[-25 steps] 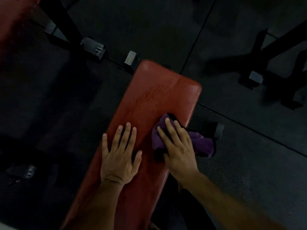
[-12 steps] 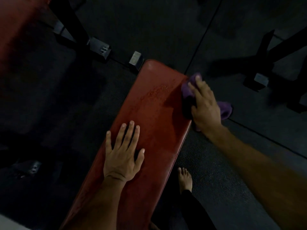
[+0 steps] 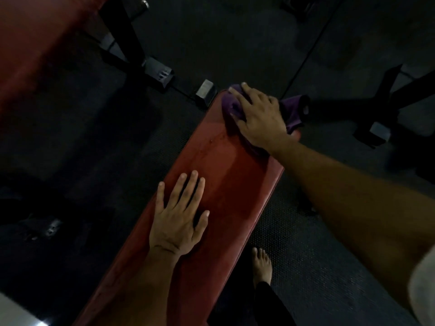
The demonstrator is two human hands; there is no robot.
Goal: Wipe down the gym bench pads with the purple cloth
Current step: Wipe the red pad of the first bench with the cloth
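A long red bench pad (image 3: 226,175) runs from the bottom left up to the middle of the head view. My right hand (image 3: 260,117) lies on the purple cloth (image 3: 293,111) at the pad's far end, fingers spread and pressing it down. Part of the cloth hangs off the pad's right edge. My left hand (image 3: 180,217) rests flat on the middle of the pad, fingers straight, holding nothing.
A second red pad (image 3: 35,43) fills the top left. Black steel frame legs with grey end caps (image 3: 160,72) stand on the dark rubber floor behind the bench, and another frame (image 3: 381,109) at right. My bare foot (image 3: 261,267) stands right of the bench.
My right hand has slid the cloth from the pad's right edge up and leftward onto its far end. The left hand has stayed flat in place.
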